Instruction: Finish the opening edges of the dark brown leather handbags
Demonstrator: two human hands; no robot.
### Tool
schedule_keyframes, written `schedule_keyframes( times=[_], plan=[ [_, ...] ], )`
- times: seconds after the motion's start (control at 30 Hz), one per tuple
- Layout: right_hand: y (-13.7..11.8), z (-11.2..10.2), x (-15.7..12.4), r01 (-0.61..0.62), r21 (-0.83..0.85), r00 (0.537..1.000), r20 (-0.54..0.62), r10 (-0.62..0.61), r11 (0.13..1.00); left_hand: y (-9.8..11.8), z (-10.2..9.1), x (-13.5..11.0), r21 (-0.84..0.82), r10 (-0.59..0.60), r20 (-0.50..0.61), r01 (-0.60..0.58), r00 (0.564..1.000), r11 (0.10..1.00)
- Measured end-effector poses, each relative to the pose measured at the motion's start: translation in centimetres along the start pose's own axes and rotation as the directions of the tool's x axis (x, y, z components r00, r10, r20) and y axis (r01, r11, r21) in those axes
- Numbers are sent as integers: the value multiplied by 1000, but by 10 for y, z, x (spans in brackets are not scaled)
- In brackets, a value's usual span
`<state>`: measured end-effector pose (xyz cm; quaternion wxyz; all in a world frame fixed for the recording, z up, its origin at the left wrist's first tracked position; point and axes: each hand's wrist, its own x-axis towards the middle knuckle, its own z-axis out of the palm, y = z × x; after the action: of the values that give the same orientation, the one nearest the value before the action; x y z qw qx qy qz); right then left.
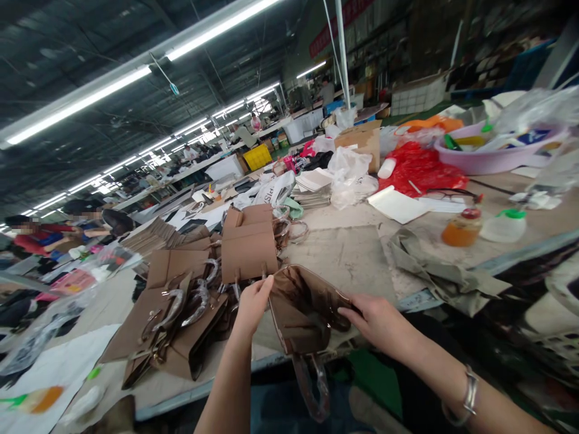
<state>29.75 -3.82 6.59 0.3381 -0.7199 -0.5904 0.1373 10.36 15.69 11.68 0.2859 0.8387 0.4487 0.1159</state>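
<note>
Lower centre: brown bag [294, 310] at the near edge of the desk [181, 395], mouth spread, plastic-wrapped handle [322, 386] dangling below. Left hand [254, 301] has its grip pinching the left rim, thumb uppermost; right hand [377, 319], silver bangle [470, 392] on the wrist, has its grip pinching the right rim. Left of centre, just beside: more brown bags [169, 319], heaped. Right: crumpled grey cloth [438, 265], then amber jar [461, 230] near a green-capped bottle [504, 228]. Farther, upper right: red plastic bag [420, 172] against lilac basin [488, 161]. Beyond, upper centre: yellow crate [257, 158].
</note>
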Motion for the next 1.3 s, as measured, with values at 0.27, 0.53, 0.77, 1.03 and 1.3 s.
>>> schedule_keyframes(
  times=[0.27, 0.53, 0.77, 1.03, 1.3],
  plan=[
    [-18, 12, -5, -17, -10, 997, 79, 18, 1000, 8, 1, -1, 499, -56, -159, 129, 986, 857],
    [-30, 28, -13, 12, 20, 998, 60, -13, 1000, 5, -7, -27, 606, -61, -163, 149, 985, 781],
    [-45, 49, -23, 57, 107, 993, 92, -67, 993, -3, -4, -25, 606, -99, -238, 228, 966, 762],
    [-41, 57, -26, 68, 128, 997, 38, -73, 989, -19, -7, -29, 477, -106, -188, 185, 976, 859],
    [-23, 72, -33, 173, 113, 985, -46, -168, 978, -15, -3, -44, 362, -144, -282, 244, 949, 900]
  ],
)
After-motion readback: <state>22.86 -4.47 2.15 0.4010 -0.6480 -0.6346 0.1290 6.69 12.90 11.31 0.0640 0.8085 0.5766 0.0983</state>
